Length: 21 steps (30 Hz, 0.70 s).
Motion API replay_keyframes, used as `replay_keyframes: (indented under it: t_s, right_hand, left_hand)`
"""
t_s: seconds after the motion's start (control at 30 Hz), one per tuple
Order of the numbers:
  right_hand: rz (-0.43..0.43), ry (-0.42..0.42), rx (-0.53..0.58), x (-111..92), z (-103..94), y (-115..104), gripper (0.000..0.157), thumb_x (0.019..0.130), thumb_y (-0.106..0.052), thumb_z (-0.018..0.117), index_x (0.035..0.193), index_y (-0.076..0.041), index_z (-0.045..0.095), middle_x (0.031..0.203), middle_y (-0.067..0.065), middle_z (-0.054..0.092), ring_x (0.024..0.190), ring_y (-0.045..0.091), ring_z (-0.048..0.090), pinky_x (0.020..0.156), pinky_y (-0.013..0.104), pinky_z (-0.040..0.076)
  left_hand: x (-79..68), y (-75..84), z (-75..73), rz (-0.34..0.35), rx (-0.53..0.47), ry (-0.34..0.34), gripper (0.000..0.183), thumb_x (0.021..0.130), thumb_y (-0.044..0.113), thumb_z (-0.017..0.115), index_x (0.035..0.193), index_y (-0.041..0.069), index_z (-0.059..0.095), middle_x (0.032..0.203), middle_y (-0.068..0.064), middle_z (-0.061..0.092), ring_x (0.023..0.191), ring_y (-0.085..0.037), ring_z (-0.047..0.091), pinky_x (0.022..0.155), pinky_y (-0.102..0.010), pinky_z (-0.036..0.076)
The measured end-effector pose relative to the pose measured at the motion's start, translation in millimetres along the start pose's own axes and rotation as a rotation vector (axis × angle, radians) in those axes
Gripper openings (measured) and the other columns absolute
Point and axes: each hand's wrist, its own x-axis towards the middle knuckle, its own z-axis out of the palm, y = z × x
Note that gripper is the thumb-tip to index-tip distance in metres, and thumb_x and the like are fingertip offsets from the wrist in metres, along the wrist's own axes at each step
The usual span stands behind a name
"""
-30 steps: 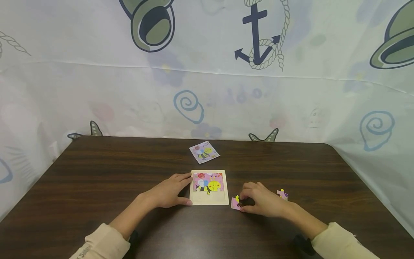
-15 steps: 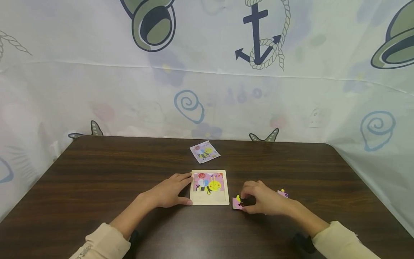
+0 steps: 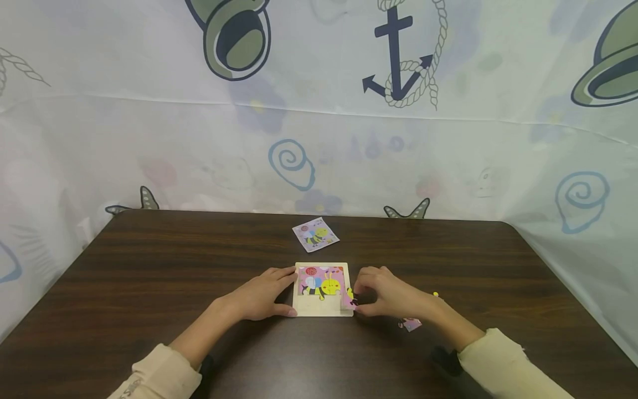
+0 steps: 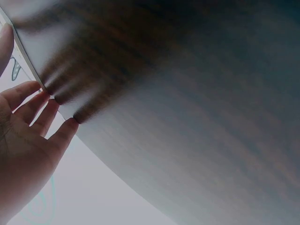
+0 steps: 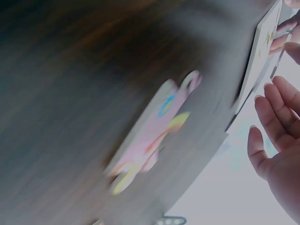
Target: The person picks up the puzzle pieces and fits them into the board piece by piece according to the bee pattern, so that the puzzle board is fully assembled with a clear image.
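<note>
A pale wooden puzzle tray (image 3: 319,308) lies on the table, its upper part filled with pieces that form a yellow bee on pink. My left hand (image 3: 259,295) rests along the tray's left side, thumb and fingertips at the rim; the left wrist view shows these fingers (image 4: 47,115) extended. Between thumb and fingers, my right hand (image 3: 391,292) pinches a pink and yellow puzzle piece (image 3: 346,301), which overlaps the tray's lower right corner. In the right wrist view the held piece shows only as a thin edge beside the fingers (image 5: 269,112).
A loose pink puzzle piece (image 3: 411,325) lies on the table below my right wrist. The yellow tip of another piece (image 3: 436,294) peeks out behind that wrist. A square bee picture card (image 3: 315,234) lies beyond the tray, and a printed curtain (image 3: 224,149) hangs behind the dark table (image 3: 149,266).
My right hand has moved left with the puzzle piece, from the table beside the tray to the tray's lower right corner. A loose piece now shows below the wrist. The left hand stays put.
</note>
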Motion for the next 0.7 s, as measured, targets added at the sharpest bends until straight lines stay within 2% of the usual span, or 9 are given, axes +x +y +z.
replay_keyframes:
  t_s: [0.27,0.43,0.7]
  right_hand:
    - [-0.023,-0.041,0.007,25.3,10.0,-11.7,0.018,0.077,-0.02,0.073,0.089,-0.008,0.066,0.088,-0.002,0.057,0.084,0.012,0.051,0.073,0.029,0.032]
    - [-0.024,-0.048,-0.03,38.3,16.1,-19.2,0.02,0.077,-0.022,0.073,0.089,-0.007,0.067,0.087,-0.002,0.058,0.082,0.01,0.051,0.073,0.028,0.034]
    - [-0.05,-0.047,-0.067,52.3,24.6,-27.7,0.022,0.077,-0.022,0.073,0.092,-0.007,0.067,0.087,-0.001,0.058,0.086,0.01,0.052,0.081,0.032,0.036]
  left_hand:
    - [-0.4,-0.4,-0.2,0.008,-0.002,0.002,0.074,0.079,0.037,0.069,0.135,-0.002,0.041,0.142,-0.016,0.034,0.127,-0.032,0.032,0.099,-0.048,0.032]
    - [-0.4,-0.9,-0.9,0.01,-0.007,-0.001,0.074,0.079,0.037,0.069,0.135,-0.002,0.041,0.142,-0.016,0.034,0.127,-0.032,0.033,0.099,-0.048,0.032]
    - [1.0,-1.3,-1.4,0.016,-0.004,-0.005,0.073,0.08,0.037,0.068,0.135,-0.002,0.04,0.142,-0.016,0.034,0.127,-0.032,0.032,0.099,-0.048,0.032]
